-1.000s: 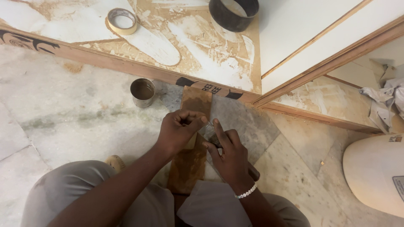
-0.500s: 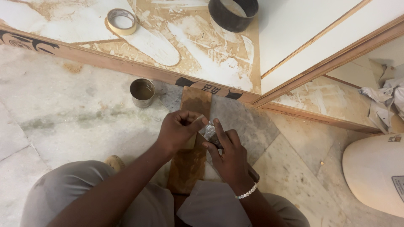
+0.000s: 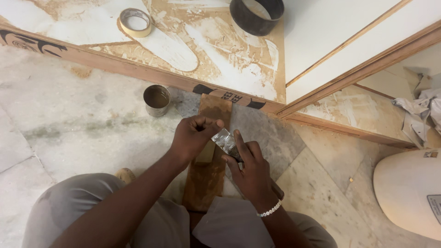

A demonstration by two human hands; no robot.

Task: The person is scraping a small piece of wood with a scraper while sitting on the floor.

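Observation:
My left hand [image 3: 195, 136] is curled into a loose fist, its thumb and fingertips pinching the top of a small crinkled clear packet [image 3: 225, 140]. My right hand [image 3: 249, 169], with a white bead bracelet at the wrist, grips the lower part of the same packet, forefinger stretched along it. Both hands hover over a brown wooden plank [image 3: 205, 172] that lies lengthwise between my knees on the stone floor. A small block under my left hand is mostly hidden.
A small open metal tin [image 3: 156, 99] stands on the floor left of the plank. Behind it lies a plywood board [image 3: 209, 50] bearing a roll of tape [image 3: 135, 22] and a black ring-shaped container [image 3: 257, 15]. A white sack [image 3: 409, 193] sits at right, crumpled paper [image 3: 420, 112] beyond.
The shiny packet has come further up between my fingers and shows more. My hands have barely shifted over the plank.

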